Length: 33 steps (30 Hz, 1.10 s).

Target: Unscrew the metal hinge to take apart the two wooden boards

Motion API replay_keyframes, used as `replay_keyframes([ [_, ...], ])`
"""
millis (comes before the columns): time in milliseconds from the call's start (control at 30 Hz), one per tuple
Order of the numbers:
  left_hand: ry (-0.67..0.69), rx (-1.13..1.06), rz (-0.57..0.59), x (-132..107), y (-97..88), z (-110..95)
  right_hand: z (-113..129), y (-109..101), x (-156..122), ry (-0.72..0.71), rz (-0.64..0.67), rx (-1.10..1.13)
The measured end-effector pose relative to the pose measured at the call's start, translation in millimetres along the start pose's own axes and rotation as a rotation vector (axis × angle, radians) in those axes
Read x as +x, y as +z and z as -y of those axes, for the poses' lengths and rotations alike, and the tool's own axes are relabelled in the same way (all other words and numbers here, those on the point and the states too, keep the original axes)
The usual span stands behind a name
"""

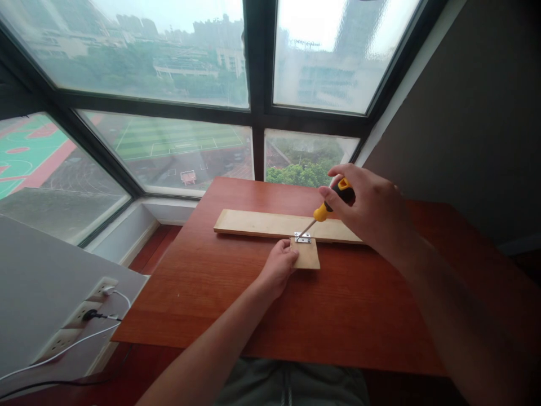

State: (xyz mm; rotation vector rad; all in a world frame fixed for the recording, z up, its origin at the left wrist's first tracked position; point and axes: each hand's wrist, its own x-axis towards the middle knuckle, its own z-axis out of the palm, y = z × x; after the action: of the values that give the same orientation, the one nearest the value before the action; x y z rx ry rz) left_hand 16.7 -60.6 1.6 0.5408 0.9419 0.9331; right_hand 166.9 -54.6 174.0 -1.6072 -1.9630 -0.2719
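My right hand (374,211) is closed round the black and yellow handle of a screwdriver (321,212). Its shaft slants down to the left, and the tip meets a small silver hinge (302,237). The hinge bridges a long pale wooden board (253,222) and a small square wooden piece (307,256) on the near side. My left hand (280,262) pinches the left edge of that square piece, thumb on top, other fingers partly hidden beneath. Screw heads appear as dark dots on the hinge, too small to make out well.
Everything lies on a reddish-brown table (203,293). Large windows (177,135) rise behind it, and a dark wall (465,124) stands to the right. At the lower left, wall sockets (78,314) hold plugs with a white cable (54,356) and a black one.
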Motion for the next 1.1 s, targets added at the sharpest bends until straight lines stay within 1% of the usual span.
replay_keyframes([
  [133,-0.003,-0.003,-0.004,0.2,0.3,0.2,-0.5,-4.1,-1.5,-0.04,0.054,0.121],
  [200,-0.003,-0.002,-0.003,-0.1,0.6,-0.1,0.0,-6.0,-3.0,-0.061,0.067,0.145],
  [400,-0.012,-0.002,-0.014,-3.0,2.7,-3.7,0.8,-0.2,-2.3,0.003,-0.011,-0.014],
  [467,-0.014,-0.006,-0.014,-3.6,3.1,-4.4,0.5,1.0,-1.4,0.026,-0.012,-0.01],
  [633,-0.016,-0.006,-0.013,-3.6,2.8,-4.5,-2.6,-4.3,-1.2,0.048,-0.011,0.21],
  [733,-0.023,0.002,-0.015,-3.5,2.6,-4.6,-6.9,-9.2,-1.4,0.11,-0.005,0.364],
  [800,-0.024,0.008,-0.017,-3.3,2.4,-4.4,-10.4,-11.6,-1.0,0.152,-0.037,0.495],
  [900,-0.022,0.014,-0.011,-2.8,1.5,-3.6,-15.9,-13.9,0.1,0.176,-0.104,0.665],
  [967,-0.018,0.011,-0.006,-2.3,0.9,-2.8,-19.7,-15.1,0.3,0.186,-0.119,0.693],
  [1100,-0.019,0.017,-0.008,-1.5,0.8,-2.1,-30.1,-14.8,-3.7,0.242,-0.102,0.621],
])
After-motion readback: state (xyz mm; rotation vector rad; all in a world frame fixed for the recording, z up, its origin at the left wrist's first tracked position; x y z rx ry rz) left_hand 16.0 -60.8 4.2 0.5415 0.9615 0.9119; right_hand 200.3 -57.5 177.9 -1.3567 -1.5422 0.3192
